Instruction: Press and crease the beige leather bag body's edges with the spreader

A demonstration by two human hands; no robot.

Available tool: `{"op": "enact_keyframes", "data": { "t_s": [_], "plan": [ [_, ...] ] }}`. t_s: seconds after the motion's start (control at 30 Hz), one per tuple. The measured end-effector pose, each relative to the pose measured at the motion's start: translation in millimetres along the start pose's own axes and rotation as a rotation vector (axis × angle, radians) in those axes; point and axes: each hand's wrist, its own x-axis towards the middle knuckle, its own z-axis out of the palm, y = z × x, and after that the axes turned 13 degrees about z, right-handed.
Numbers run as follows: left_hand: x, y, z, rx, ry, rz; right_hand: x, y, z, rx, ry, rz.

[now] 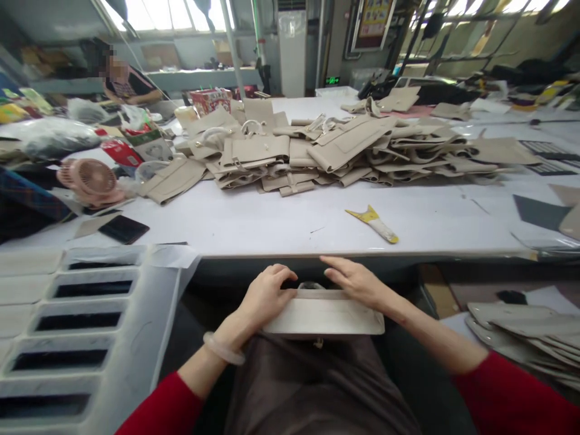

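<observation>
A beige leather handbag piece (328, 315) lies across my lap, tilted, with its broad flat panel towards me. Behind its upper edge a wrapped, curved handle (310, 285) shows in part. My left hand (267, 294) grips the bag's upper left corner, thumb on the panel and fingers curled over the far side. On the right, my right hand (356, 281) rests against the upper edge, its fingers stretched out and apart. Whatever lies behind the panel is mostly hidden.
Many beige bag pieces (348, 145) are heaped along the white table (254, 223). On it lie a yellow-and-white tool (374, 223), a phone (124, 229) and a pink fan (93, 181). A slotted plastic crate (136, 338) stands left; stacked panels (525, 329) lie right. A person (129, 84) sits beyond.
</observation>
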Motion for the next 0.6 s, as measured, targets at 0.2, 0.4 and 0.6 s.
{"op": "enact_keyframes", "data": {
  "t_s": [0.2,0.4,0.6],
  "plan": [
    [-13.5,60.6,37.1,-0.166,0.125,0.087,-74.5,87.2,57.8,0.792,0.546,0.522],
    [-0.1,86.8,70.2,-0.097,0.019,0.095,-78.2,72.0,156.7,0.980,0.309,0.449],
    [6.4,93.4,81.0,-0.026,0.023,0.076,-45.2,71.9,161.0,0.688,0.473,0.206]
  ]
}}
